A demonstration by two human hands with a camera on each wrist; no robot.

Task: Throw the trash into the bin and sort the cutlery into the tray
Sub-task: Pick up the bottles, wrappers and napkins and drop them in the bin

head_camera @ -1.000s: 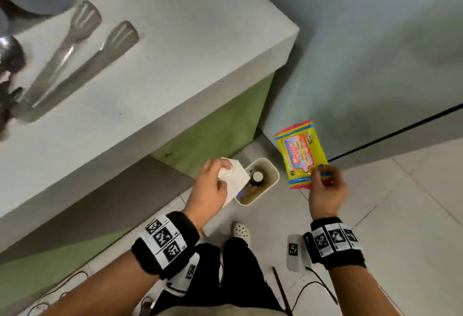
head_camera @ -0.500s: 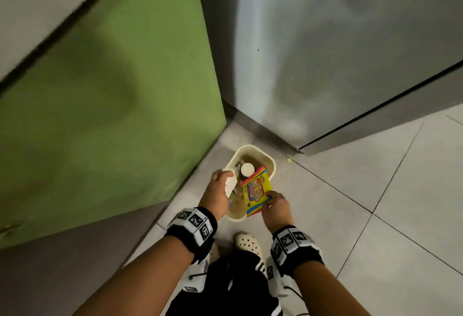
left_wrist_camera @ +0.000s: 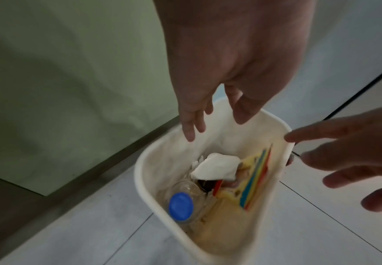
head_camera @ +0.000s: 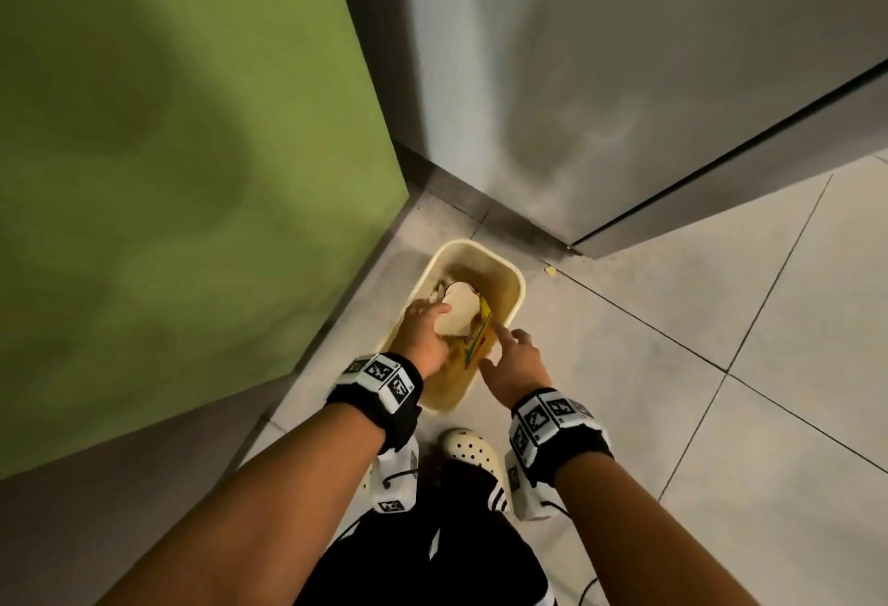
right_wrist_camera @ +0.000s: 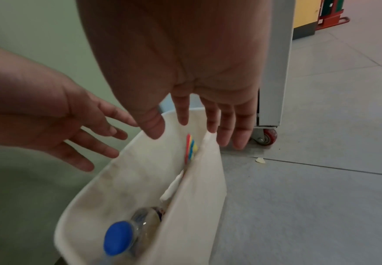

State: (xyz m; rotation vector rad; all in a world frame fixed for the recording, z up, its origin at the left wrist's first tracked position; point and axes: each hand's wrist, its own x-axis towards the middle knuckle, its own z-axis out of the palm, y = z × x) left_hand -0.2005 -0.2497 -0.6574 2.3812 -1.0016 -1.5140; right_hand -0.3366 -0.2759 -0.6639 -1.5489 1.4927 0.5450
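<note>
1. Tiled floor point(head_camera: 721, 413) underfoot, green panel point(head_camera: 168, 149) to one side, grey cabinet point(head_camera: 624, 76) behind, with the cream bin point(head_camera: 516, 290) tucked into the corner between them
2. Hovering over the bin's mouth, left hand point(head_camera: 425, 341) with fingers spread and loose, gripping nothing, clearest in the left wrist view
3. Just beside the rim, right hand point(head_camera: 516, 362) likewise splayed wide and empty, index finger pointing toward the bin
4. Down inside the bin already: crumpled white tissue point(left_wrist_camera: 216, 167) lying on top, striped yellow snack wrapper point(left_wrist_camera: 252, 181) standing on edge against the wall
5. Also in there, a clear bottle with a blue cap point(left_wrist_camera: 180, 206), near the closer end
6. Looks like the trash half of the job done for these two pieces, both released and resting in the bin
7. Nothing of the cutlery or the tray in any view, so no telling how that stands; judged as the part left to do, up at the counter
</note>
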